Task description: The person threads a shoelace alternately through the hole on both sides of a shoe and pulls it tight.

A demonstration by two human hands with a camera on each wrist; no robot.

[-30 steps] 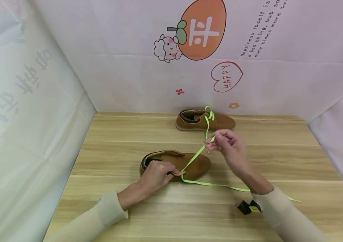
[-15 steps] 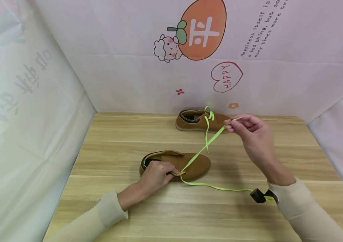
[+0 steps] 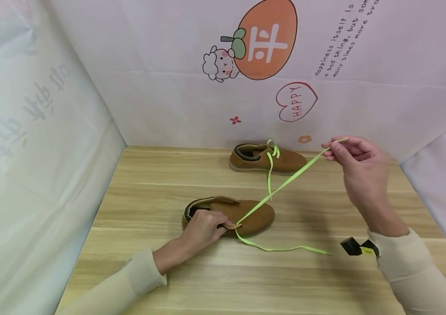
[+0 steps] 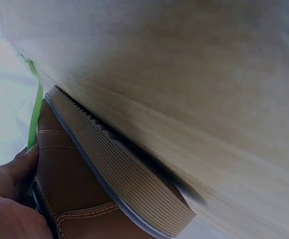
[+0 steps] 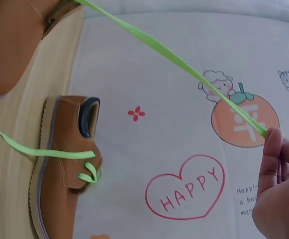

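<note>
A brown shoe (image 3: 256,214) lies on the table with its toe to the right. My left hand (image 3: 205,229) pinches its near-side eyelet flap, as the head view shows; in the left wrist view the ridged sole (image 4: 114,169) faces the camera beside that hand. A neon green shoelace (image 3: 282,186) runs from the flap up to the right, pulled straight. My right hand (image 3: 364,170) pinches it close to its tip, raised over the table's right side. The lace's other end (image 3: 286,250) lies loose on the wood in front of the shoe.
A second brown shoe (image 3: 250,164) stands at the back of the table (image 3: 160,175) by the wall. Its green lace (image 3: 269,175) hangs down onto the wood. Printed white sheets (image 3: 168,96) close in the back and sides.
My right hand has moved up and to the right, drawing the pinched lace out longer and straight. The loose end has slid left toward the shoe. My left hand stays put.
</note>
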